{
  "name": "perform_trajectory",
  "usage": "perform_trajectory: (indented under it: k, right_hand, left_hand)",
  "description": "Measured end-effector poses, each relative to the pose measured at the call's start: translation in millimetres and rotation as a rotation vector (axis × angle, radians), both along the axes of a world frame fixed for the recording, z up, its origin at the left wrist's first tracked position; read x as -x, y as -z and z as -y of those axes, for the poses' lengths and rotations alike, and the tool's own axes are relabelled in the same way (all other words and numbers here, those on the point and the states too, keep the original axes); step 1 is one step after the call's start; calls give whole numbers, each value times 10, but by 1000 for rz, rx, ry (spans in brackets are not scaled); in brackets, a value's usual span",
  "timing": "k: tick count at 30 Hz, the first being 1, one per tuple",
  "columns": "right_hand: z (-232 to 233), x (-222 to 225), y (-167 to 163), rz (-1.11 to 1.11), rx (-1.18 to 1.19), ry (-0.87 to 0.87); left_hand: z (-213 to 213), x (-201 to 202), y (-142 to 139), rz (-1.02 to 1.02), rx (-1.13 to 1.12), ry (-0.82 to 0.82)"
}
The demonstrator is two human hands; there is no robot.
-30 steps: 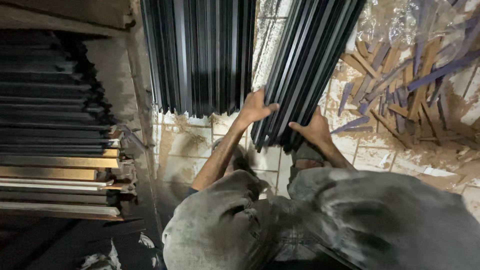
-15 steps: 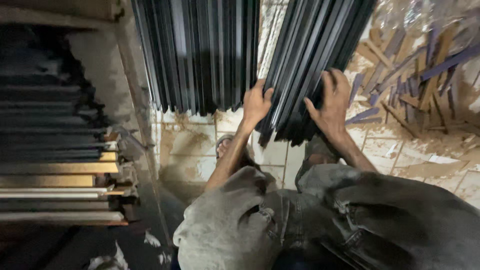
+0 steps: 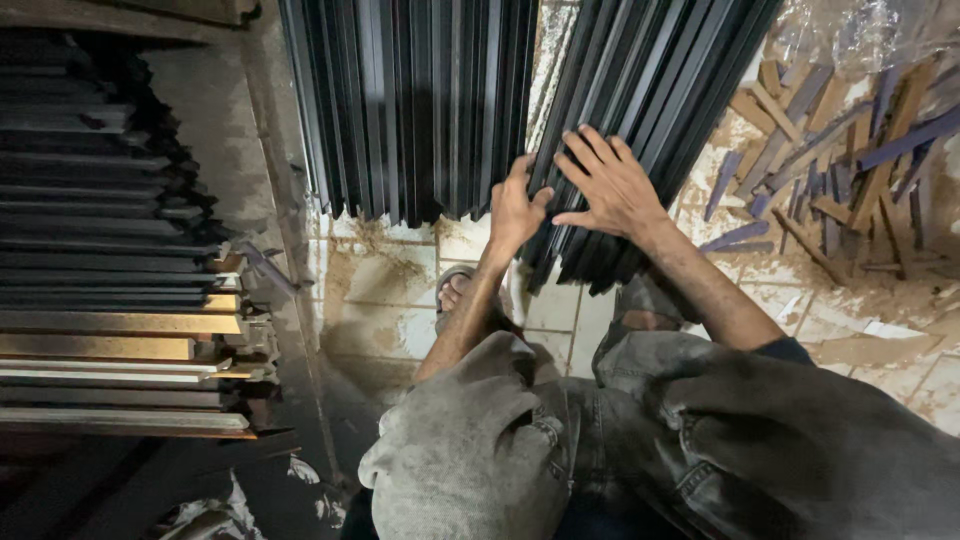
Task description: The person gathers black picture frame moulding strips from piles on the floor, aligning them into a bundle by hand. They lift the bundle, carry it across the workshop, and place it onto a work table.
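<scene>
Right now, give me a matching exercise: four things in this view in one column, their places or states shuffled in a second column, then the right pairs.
Things:
1. leaning bundle of long black metal strips
2. upright stack of black metal strips
3. heap of short wooden and grey offcuts
4. horizontal pile of dark and wooden bars

Places or states:
A. far left
B. scattered on the tiled floor, right
C. standing untouched, top centre
D. under the left hand and right hand

Pairs: 1-D, 2-C, 3-B, 4-A

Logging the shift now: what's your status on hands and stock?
Left hand and right hand flat on leaning bundle of dark strips. Second bundle beside it. Offcuts litter floor at right.
</scene>
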State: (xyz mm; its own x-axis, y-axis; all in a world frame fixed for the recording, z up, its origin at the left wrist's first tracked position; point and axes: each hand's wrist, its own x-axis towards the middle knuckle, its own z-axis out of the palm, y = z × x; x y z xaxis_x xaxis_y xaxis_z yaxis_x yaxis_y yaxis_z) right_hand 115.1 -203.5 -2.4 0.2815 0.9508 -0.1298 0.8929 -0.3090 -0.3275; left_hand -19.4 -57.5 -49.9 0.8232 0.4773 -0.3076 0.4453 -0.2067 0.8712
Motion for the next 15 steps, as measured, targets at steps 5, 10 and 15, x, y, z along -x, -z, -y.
perform_trajectory:
  k: [5, 10, 15]
  right_hand:
    - [15, -8, 23, 28, -105, 3]
    - [17, -7, 9, 42, -52, -18]
    - [8, 19, -1, 88, -61, -22]
  left_hand:
    - [37, -11, -11, 9, -135, -48]
    - [-178, 74, -264, 99, 42, -98]
    - [-594, 148, -502, 39, -10, -224]
